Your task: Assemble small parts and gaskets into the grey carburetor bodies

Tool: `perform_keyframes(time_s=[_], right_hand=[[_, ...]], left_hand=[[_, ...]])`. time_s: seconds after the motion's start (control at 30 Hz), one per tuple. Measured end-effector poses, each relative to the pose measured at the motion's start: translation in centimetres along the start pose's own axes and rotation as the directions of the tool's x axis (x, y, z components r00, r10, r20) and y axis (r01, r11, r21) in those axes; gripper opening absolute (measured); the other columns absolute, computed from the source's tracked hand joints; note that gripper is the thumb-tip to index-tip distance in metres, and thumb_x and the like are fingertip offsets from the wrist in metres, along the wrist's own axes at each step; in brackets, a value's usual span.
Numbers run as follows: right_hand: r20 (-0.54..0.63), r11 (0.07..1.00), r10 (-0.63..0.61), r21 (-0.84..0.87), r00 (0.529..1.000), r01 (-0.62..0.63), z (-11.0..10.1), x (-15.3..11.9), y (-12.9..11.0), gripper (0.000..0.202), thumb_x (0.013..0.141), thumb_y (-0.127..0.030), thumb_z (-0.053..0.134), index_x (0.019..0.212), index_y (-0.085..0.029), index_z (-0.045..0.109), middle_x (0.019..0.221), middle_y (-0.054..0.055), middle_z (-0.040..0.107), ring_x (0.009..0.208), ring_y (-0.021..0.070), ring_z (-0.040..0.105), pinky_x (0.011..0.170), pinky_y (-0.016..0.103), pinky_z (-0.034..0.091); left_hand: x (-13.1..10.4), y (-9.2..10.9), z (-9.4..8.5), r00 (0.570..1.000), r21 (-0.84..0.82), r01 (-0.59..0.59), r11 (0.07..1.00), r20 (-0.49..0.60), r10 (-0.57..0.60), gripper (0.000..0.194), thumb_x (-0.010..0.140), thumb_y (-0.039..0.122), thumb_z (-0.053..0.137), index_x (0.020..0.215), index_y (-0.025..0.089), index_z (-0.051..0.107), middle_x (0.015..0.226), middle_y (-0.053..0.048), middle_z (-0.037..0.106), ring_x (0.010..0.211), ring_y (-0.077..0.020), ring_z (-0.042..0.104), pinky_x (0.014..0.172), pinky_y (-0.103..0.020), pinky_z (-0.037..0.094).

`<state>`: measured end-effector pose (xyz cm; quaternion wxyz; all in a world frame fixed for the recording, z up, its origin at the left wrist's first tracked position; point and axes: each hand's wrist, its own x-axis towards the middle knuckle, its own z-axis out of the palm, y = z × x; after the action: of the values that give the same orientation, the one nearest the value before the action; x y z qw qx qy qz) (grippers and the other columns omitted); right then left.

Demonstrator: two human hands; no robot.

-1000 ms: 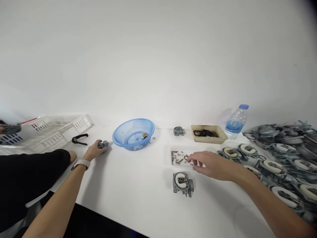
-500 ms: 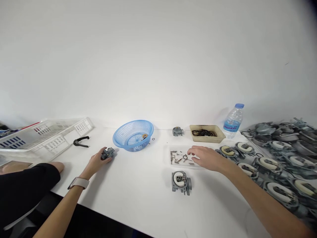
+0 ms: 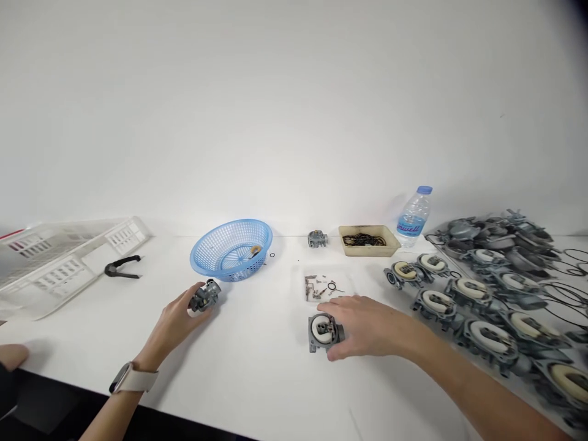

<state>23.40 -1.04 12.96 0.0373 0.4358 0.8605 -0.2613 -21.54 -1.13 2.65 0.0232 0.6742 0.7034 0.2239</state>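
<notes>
My left hand, with a watch on its wrist, is closed around a small grey metal carburetor in front of the blue basket. Its fingers wrap the left side of the part. My right hand grips the right side of a second carburetor body, thumb at the near edge and fingers at the far edge. That body lies on the table with its white float facing up. Just beyond it is a clear tray with small brass and metal parts and a black ring.
A blue basket, a beige tub of black rings, another carburetor and a water bottle stand along the wall. Many carburetor bodies crowd the right. A white crate and black pliers-like tool lie left.
My right hand has come from above the clear tray down to the near carburetor body and taken hold of it. My left hand keeps its carburetor. The view has turned right.
</notes>
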Motion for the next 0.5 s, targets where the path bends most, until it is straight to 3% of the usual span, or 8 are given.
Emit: perform_keyframes(time_s=[0.07,0.13,0.23,0.37,0.5], right_hand=[[-0.017,1.0,-0.017,-0.008,1.0,0.017,0.0,0.0,-0.2,0.035,0.077,-0.048,0.069,0.102,-0.023,0.069,0.1,0.007,0.07,0.098,0.0325,0.064,0.072,0.037,0.046],[-0.047,0.999,-0.032,-0.009,0.998,0.032,-0.1,0.0,0.1,0.024,0.078,-0.041,0.067,0.095,-0.024,0.066,0.093,0.005,0.068,0.092,0.029,0.063,0.066,0.032,0.042],[-0.072,1.0,-0.024,-0.016,0.997,0.023,-0.3,0.2,0.5,0.019,0.078,-0.034,0.065,0.094,-0.024,0.064,0.092,0.005,0.067,0.09,0.0271,0.063,0.063,0.029,0.039],[-0.063,0.999,-0.016,-0.031,0.998,0.014,-0.1,0.4,0.5,0.012,0.078,-0.031,0.064,0.087,-0.022,0.064,0.089,0.005,0.068,0.08,0.0234,0.063,0.057,0.027,0.035],[-0.059,0.999,-0.014,-0.043,0.998,0.011,-0.4,0.0,0.3,0.012,0.08,-0.031,0.064,0.086,-0.021,0.065,0.085,0.005,0.068,0.078,0.0236,0.064,0.056,0.027,0.034]], left_hand=[[-0.6,2.3,0.5,0.994,-0.055,-0.1,0.993,-0.036,0.098,0.062,0.082,0.049,0.065,0.138,0.028,0.052,0.116,-0.005,0.073,0.091,-0.0261,0.071,0.081,-0.032,0.055],[-0.8,4.8,1.0,0.978,-0.116,-0.207,0.971,-0.063,0.201,0.057,0.083,0.045,0.065,0.136,0.029,0.054,0.115,-0.005,0.073,0.09,-0.0245,0.071,0.08,-0.031,0.055],[-0.3,8.7,1.5,0.951,-0.211,-0.308,0.928,-0.048,0.305,0.056,0.083,0.039,0.066,0.136,0.028,0.054,0.117,-0.005,0.072,0.092,-0.023,0.07,0.083,-0.031,0.055],[1.3,13.3,2.5,0.934,-0.357,-0.329,0.874,0.011,0.356,0.056,0.081,0.036,0.072,0.133,0.025,0.053,0.107,-0.006,0.072,0.087,-0.0218,0.067,0.082,-0.031,0.054],[2.2,16.0,4.2,0.909,-0.433,-0.368,0.823,0.019,0.416,0.054,0.079,0.033,0.073,0.13,0.024,0.055,0.106,-0.006,0.072,0.086,-0.0219,0.066,0.082,-0.031,0.054]])
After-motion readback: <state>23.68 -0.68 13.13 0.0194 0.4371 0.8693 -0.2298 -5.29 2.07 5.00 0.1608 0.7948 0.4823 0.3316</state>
